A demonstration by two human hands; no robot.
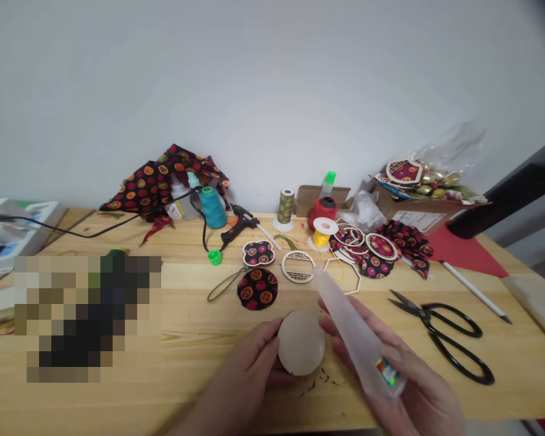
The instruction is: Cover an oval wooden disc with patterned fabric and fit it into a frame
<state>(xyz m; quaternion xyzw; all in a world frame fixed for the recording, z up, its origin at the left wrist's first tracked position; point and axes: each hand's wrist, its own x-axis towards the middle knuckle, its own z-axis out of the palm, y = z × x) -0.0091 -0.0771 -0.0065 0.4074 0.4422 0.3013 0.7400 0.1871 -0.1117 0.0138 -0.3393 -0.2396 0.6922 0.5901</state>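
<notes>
Head view: left hand (252, 363) grips pale disc (301, 343) at six o'clock; right hand (411, 375) closes around translucent bottle (352, 327) at five. Assessed risk: excess squeezing could flood the disc.

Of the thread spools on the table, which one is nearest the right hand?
The yellow spool, with white flanges, just in front of the red spool. The olive spool and teal spool stand farther left, away from the right hand.
</notes>
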